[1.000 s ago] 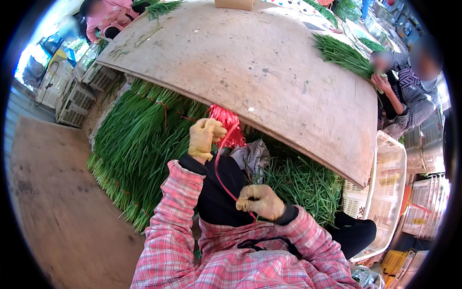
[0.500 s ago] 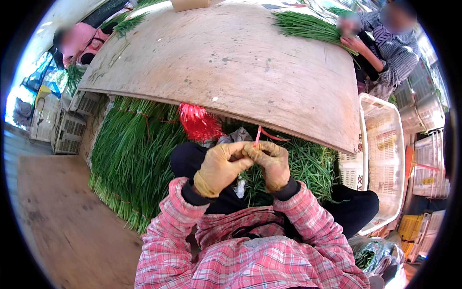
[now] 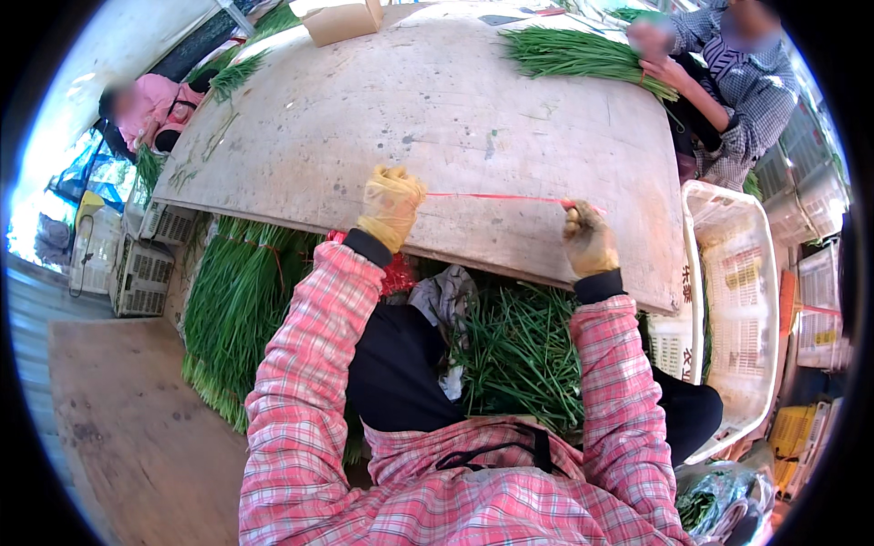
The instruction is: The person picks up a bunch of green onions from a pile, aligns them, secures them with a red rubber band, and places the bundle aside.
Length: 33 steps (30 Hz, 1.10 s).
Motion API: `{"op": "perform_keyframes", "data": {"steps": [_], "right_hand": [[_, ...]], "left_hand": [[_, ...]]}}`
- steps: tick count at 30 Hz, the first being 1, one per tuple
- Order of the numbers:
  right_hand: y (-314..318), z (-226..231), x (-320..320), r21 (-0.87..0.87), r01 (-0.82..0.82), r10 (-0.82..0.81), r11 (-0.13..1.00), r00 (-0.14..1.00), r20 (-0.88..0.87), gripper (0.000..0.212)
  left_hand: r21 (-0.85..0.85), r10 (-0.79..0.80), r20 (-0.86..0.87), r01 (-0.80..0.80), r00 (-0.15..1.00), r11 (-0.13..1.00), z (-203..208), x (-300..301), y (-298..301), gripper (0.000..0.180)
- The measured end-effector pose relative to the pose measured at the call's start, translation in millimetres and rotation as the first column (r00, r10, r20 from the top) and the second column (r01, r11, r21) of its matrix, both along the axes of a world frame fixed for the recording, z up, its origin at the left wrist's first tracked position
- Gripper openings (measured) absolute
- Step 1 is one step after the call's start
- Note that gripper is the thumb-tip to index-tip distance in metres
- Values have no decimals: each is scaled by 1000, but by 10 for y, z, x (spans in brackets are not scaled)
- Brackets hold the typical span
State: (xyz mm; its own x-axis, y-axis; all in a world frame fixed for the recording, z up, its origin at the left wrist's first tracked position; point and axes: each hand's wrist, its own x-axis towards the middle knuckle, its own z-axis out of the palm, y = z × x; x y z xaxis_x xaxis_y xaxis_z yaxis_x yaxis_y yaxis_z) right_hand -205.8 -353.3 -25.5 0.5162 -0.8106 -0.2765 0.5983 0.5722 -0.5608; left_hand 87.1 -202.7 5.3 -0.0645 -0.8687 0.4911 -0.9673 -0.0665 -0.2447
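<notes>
A thin red plastic tie strip [image 3: 496, 196] is stretched straight between my two hands, above the near part of the wooden tabletop [image 3: 300, 118]. My left hand [image 3: 391, 207], in a yellowish glove, is closed in a fist on the strip's left end. My right hand [image 3: 589, 238], gloved the same way with darker stained fingertips, grips the other end. Below the board's edge, partly behind my left sleeve, hangs a bunch of red strips [image 3: 398, 276]. Bundled long green stalks [image 3: 241, 309] lie to the left, and loose green leaves [image 3: 523, 350] lie between my knees.
White plastic crates [image 3: 742, 300] stand on the right, with a plastic bag [image 3: 728, 500] below them. A cardboard box [image 3: 341, 22] sits at the far edge. One co-worker [image 3: 742, 100] handles green stalks [image 3: 578, 59] at far right; another person [image 3: 159, 105] in pink sits far left.
My hands have moved up and forward over the tabletop and spread apart. The red strip, bunched at my fingertips before, is now pulled out taut between them.
</notes>
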Motion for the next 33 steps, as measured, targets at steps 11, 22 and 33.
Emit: {"op": "perform_keyframes", "data": {"steps": [11,22,33], "right_hand": [[170,295,-558,-406,108,-365,908,680,-636,11],[621,356,511,-787,-589,-561,180,596,-575,25],[556,180,317,-690,-724,-664,10,511,-545,51]], "left_hand": [[-75,136,-767,-298,627,952,-21,433,269,47],[6,65,-673,-83,737,997,-93,-115,-147,29],[35,6,-535,16,845,999,-362,-75,-254,39]]}}
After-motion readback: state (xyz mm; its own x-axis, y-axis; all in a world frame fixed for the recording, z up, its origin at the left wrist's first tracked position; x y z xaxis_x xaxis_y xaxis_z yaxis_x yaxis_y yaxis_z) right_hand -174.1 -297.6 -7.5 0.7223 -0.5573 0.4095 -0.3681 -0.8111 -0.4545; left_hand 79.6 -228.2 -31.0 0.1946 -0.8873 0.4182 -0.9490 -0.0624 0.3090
